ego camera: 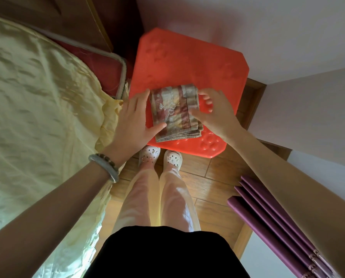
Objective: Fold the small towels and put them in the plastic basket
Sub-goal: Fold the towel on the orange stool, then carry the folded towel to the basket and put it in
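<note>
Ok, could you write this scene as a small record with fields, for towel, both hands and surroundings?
towel: folded, striped, flat on the orange plastic surface
left hand: straight fingers at its left edge, thumb on top
right hand: thumb on its right edge, fingers loosely curled
basket: none recognisable
surroundings: yellow bed cover left, purple curtain right

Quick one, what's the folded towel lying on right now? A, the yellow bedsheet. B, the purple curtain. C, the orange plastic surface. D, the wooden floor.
C: the folded towel lies flat on the orange plastic surface, with the left hand and right hand at its two sides.
</note>
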A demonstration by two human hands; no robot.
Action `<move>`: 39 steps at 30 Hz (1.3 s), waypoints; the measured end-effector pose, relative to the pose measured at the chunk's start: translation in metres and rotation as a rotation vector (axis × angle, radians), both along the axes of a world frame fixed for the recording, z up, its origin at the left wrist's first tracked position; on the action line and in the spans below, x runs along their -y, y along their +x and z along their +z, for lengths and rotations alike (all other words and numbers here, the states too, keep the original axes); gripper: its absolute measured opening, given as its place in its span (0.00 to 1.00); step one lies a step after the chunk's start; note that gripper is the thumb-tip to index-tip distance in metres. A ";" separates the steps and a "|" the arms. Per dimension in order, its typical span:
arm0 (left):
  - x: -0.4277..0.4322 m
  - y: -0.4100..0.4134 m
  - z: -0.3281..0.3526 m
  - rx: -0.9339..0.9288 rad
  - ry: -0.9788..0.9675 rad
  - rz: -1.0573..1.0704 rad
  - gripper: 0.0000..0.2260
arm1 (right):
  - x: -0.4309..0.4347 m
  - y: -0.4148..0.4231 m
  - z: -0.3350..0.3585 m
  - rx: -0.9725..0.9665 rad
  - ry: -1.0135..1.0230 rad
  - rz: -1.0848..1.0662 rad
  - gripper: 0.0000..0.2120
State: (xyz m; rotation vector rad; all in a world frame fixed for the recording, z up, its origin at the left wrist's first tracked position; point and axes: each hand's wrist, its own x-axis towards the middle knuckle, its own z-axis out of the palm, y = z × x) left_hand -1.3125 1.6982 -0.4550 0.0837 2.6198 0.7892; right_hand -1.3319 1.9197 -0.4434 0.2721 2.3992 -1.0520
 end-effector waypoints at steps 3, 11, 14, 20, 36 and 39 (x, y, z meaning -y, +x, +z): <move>-0.010 0.009 0.005 0.171 0.178 0.341 0.33 | 0.009 0.000 -0.002 0.138 -0.065 -0.182 0.21; -0.031 0.002 0.001 0.332 0.340 0.671 0.20 | 0.014 -0.008 -0.010 0.193 -0.060 -0.358 0.20; -0.036 -0.006 0.005 0.385 0.379 0.663 0.11 | 0.016 -0.012 -0.009 0.258 -0.117 -0.397 0.19; -0.031 -0.007 0.023 0.645 0.715 0.710 0.13 | 0.009 -0.010 -0.007 0.352 -0.286 -0.434 0.15; -0.044 0.001 0.170 0.785 1.010 0.502 0.19 | -0.016 0.033 0.107 0.675 -1.179 -0.558 0.24; -0.046 -0.001 0.211 0.772 1.024 0.489 0.21 | -0.025 0.036 0.153 0.600 -1.151 -0.526 0.29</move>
